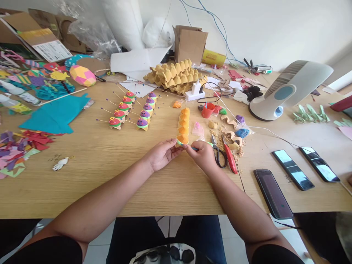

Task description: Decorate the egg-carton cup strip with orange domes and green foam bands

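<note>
An egg-carton strip (183,123) covered in orange stands lengthwise in front of me, with a light green and blue band at its near end. My left hand (162,154) pinches that near end from the left, thumb on top. My right hand (202,154) is closed around a thin blue tool (194,149), held against the same end; most of the tool is hidden by the fingers. Right of the strip lie a pink clay bag (198,129), black scissors (219,156) and a red utility knife (230,156).
Caterpillar-like strips, one red and green (119,113) and one purple (147,108), stand at left. Behind are stacked egg cartons (176,77), a power strip (194,91) and a red cup (208,110). A fan (286,91) and several phones (273,194) occupy the right.
</note>
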Demonstrator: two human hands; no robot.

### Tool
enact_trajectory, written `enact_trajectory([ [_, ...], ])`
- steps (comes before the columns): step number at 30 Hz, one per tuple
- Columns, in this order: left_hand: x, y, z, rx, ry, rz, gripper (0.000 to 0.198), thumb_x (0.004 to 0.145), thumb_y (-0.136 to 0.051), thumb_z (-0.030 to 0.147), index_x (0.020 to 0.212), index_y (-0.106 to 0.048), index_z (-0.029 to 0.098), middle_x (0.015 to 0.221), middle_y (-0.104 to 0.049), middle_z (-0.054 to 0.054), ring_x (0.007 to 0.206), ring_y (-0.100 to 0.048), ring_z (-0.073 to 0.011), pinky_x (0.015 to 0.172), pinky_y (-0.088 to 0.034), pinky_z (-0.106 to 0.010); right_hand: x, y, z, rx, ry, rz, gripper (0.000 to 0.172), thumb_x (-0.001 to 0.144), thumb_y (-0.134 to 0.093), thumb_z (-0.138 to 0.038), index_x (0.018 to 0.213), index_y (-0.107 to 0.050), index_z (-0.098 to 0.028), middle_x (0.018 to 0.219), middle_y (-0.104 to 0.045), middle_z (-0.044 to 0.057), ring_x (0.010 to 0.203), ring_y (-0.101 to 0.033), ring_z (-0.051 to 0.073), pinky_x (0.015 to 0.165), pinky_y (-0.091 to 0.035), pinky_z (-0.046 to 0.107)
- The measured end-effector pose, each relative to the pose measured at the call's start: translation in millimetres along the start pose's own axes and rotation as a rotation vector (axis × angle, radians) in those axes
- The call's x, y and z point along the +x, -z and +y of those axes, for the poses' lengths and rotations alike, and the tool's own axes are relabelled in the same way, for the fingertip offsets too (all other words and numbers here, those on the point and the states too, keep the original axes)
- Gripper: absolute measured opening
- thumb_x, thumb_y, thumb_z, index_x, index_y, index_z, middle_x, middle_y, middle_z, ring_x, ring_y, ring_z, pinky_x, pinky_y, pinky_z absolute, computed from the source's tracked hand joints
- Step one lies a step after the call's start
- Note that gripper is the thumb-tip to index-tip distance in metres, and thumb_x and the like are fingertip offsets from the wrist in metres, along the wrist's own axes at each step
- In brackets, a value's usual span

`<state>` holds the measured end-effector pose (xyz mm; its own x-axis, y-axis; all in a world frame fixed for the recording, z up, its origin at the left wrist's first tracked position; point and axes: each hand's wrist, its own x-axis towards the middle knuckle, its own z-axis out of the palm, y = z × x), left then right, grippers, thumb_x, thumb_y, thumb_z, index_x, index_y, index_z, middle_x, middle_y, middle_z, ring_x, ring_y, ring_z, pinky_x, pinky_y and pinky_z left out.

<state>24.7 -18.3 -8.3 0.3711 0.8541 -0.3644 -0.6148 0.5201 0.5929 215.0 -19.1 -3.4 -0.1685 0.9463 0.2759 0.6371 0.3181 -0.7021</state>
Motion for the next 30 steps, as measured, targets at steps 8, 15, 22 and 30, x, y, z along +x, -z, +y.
enact_trajectory([
  [8, 2, -3.0, 9, -0.095, 0.014, 0.126, 0.021, 0.101, -0.052, 0.013, 0.094, -0.072, 0.010, 0.083, -0.076, -0.007, 0.070, -0.073, -0.0111, 0.068, -0.062, -0.020, 3, 7, -7, 0.294, -0.048, -0.070, 0.062, 0.091, -0.054, -0.070, 0.056, -0.036, -0.021, 0.056, -0.031, -0.004, 0.055, -0.030, 0.010, 0.052, -0.024, 0.026],
  [15, 0, -4.0, 9, -0.111, 0.026, 0.082, 0.020, 0.101, -0.051, 0.012, 0.095, -0.070, 0.009, 0.085, -0.076, -0.008, 0.071, -0.074, -0.0115, 0.067, -0.063, -0.020, 5, 0, 6, 0.131, 0.031, -0.086, 0.058, 0.092, -0.058, -0.063, 0.057, -0.041, -0.020, 0.056, -0.036, -0.004, 0.056, -0.035, 0.011, 0.056, -0.025, 0.027],
  [22, -4, -6.0, 11, -0.109, 0.053, 0.079, 0.022, 0.102, -0.049, 0.011, 0.094, -0.069, 0.009, 0.082, -0.075, -0.007, 0.068, -0.073, -0.0111, 0.066, -0.063, -0.020, 6, 0, 5, 0.207, -0.056, -0.138, 0.062, 0.089, -0.058, -0.070, 0.057, -0.038, -0.020, 0.057, -0.030, -0.005, 0.055, -0.030, 0.009, 0.053, -0.021, 0.027],
  [30, -5, -7.0, 13, -0.143, 0.060, 0.060, 0.023, 0.102, -0.048, 0.012, 0.098, -0.071, 0.010, 0.078, -0.075, -0.006, 0.066, -0.072, -0.0106, 0.065, -0.063, -0.019, 6, 5, -3, 0.415, -0.003, -0.158, 0.066, 0.087, -0.058, -0.074, 0.055, -0.032, -0.022, 0.058, -0.026, -0.005, 0.055, -0.026, 0.008, 0.052, -0.021, 0.028],
])
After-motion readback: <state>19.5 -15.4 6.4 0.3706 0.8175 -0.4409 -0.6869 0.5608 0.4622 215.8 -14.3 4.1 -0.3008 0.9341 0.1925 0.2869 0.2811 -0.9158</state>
